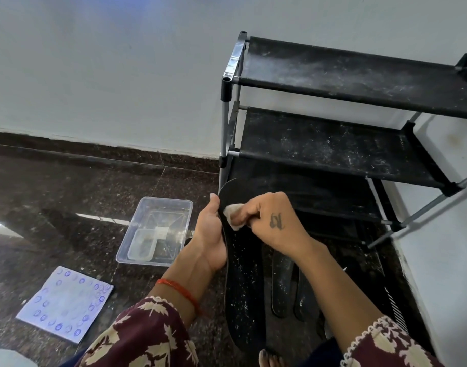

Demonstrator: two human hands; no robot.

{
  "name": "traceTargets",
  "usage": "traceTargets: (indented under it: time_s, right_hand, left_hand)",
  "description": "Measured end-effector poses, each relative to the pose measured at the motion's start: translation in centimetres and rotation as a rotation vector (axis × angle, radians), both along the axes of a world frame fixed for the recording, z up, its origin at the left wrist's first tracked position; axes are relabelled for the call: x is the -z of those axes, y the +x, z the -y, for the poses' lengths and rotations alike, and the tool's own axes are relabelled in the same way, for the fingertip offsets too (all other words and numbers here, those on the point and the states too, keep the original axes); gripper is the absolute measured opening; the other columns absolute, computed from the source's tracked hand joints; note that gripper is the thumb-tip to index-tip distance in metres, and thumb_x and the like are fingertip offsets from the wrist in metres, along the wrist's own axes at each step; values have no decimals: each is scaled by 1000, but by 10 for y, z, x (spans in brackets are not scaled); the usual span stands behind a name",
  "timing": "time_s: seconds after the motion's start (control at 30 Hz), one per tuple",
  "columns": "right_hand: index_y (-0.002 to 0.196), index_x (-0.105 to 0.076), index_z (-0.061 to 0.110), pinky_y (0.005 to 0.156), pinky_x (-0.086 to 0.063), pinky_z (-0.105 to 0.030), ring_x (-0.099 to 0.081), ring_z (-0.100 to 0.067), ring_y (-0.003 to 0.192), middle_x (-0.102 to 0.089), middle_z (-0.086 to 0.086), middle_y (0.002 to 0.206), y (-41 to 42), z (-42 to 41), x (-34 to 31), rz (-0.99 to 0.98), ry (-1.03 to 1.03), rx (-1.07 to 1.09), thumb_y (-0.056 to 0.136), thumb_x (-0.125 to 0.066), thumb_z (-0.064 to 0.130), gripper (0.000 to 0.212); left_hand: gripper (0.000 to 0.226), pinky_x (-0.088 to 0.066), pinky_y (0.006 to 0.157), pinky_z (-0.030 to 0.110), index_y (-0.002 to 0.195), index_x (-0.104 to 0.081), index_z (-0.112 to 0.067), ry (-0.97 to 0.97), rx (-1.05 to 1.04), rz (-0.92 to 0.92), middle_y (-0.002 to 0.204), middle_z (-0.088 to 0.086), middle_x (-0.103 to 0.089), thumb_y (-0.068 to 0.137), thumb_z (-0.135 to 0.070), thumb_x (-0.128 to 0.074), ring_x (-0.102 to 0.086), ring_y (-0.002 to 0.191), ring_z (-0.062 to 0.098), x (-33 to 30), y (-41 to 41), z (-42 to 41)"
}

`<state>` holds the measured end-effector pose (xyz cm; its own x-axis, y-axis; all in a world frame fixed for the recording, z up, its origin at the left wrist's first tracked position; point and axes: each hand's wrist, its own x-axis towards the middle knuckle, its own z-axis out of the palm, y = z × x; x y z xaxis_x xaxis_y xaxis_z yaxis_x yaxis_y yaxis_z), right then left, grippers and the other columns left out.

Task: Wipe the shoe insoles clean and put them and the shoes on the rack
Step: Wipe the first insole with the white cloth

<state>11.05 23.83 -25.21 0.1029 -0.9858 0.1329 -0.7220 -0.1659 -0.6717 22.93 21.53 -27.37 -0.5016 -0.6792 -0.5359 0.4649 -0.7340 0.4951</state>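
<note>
One black insole (243,287), speckled white, is gripped along its edge by the left hand (209,239) before the three-shelf rack (333,144), the right hand (272,221) pinching one pale cloth (233,217) against it (two further insoles (281,282) lie on the floor (68,194) alongside).

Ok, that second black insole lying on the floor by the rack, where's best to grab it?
Pinch the second insole at its narrow near heel end, coming from above on the right hand side; it lies flat, and a third insole crowds its right edge.
</note>
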Motion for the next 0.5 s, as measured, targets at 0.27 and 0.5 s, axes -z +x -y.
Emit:
traceTargets:
  time_s: [0.27, 0.5]
  right_hand:
    - [102, -72, 14, 74, -41, -1, -65, -12, 90, -72, -4, 101, -11, 9, 4, 69, -191, 448, 79, -60, -5, 31]
    - [98, -73, 11, 84, -44, -3, -65, -7, 94, -72, -4, 101, 15, 11, 5, 184, -122, 252, 77, -64, -4, 28]
  left_hand:
    - [73, -49, 83, 51, 105, -67, -6, 1, 104, 7, 105, 24, -68, 96, -60, -19, -67, 88, 38, -7, -5, -7]
    - [74, -54, 64, 33, 100, -65, -6, -39, 112, 55, 85, 17, -73, 95, -61, -16, -72, 73, 25, -5, -3, -5]
